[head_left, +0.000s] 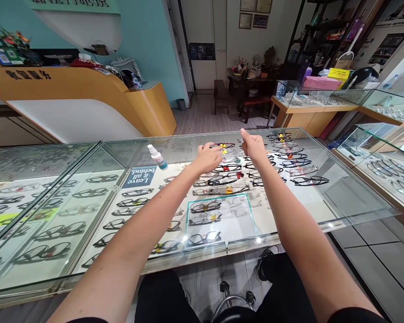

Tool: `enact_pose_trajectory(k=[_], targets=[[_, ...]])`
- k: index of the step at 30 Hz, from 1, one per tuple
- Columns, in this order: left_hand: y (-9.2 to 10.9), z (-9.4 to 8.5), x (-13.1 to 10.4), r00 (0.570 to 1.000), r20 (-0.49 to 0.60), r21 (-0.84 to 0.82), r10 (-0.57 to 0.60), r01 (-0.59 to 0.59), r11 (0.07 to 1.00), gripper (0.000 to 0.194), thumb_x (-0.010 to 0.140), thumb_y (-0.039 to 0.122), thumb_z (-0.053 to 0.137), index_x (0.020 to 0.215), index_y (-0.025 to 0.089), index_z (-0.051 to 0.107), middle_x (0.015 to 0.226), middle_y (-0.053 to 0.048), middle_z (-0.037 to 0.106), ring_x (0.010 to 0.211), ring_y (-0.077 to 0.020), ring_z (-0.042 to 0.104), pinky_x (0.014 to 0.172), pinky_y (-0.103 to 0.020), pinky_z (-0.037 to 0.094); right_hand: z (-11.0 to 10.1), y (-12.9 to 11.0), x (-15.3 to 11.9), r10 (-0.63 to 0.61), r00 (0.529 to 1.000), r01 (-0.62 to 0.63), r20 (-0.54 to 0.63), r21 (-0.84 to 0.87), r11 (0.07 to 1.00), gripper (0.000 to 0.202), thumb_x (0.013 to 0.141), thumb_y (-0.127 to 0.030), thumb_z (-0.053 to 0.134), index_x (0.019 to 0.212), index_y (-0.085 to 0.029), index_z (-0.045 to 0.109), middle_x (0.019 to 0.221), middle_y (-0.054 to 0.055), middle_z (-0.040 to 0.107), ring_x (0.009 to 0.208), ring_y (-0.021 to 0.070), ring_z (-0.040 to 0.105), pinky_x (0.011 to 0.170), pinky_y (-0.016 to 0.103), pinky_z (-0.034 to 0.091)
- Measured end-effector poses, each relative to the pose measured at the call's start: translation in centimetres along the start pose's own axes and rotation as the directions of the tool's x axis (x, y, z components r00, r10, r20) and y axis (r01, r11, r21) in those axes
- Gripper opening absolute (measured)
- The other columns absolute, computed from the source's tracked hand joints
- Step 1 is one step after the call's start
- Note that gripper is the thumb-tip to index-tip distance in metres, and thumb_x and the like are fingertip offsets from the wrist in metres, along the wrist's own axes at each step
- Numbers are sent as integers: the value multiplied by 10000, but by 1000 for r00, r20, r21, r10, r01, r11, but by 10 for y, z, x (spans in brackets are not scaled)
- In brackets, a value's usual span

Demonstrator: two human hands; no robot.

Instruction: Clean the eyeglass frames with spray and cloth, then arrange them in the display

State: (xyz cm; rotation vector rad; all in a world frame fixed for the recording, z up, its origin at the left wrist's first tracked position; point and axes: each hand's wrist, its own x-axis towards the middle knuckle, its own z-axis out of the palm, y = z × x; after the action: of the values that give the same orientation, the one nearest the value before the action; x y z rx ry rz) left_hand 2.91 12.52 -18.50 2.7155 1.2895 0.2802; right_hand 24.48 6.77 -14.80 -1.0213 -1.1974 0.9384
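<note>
Hands (pixel 208 158) over the glass counter (pixel 181 147), dark-framed glasses (pixel 226 179) between the forearms (pixel 154 211).

The desk (pixel 353 202) is topped with smooth, glossy glass. The spray bottle (pixel 157 157) is made of smooth plastic; a glossy finish is shown by the eyeglass frames (pixel 310 181), and matt cloth by the trousers (pixel 164 296).
</note>
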Motion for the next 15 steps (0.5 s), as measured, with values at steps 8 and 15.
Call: enact_pose_trajectory(k=[8,15], targets=[[4,-6,-1,983,-184,-81,-11,-4,997,518,1031,267,389,1323,230,816,1644,-133,673,1564,-416,412,1217,-660,286,10,-3,-2,-25,997,26,74,-13,1000,874,806,-949,742,571,-302,203,506,-91,187,495,71,159,519,316,97],[38,-54,-16,884,-448,-316,-134,-17,949,528,1006,209,425,1337,282,829,1575,-79,702,1501,-385,460,1223,-624,332,18,-4,-9,-52,998,54,26,-67,996,768,798,-929,752,599,-285,383,532,-92,250,525,91,189,542,318,122]])
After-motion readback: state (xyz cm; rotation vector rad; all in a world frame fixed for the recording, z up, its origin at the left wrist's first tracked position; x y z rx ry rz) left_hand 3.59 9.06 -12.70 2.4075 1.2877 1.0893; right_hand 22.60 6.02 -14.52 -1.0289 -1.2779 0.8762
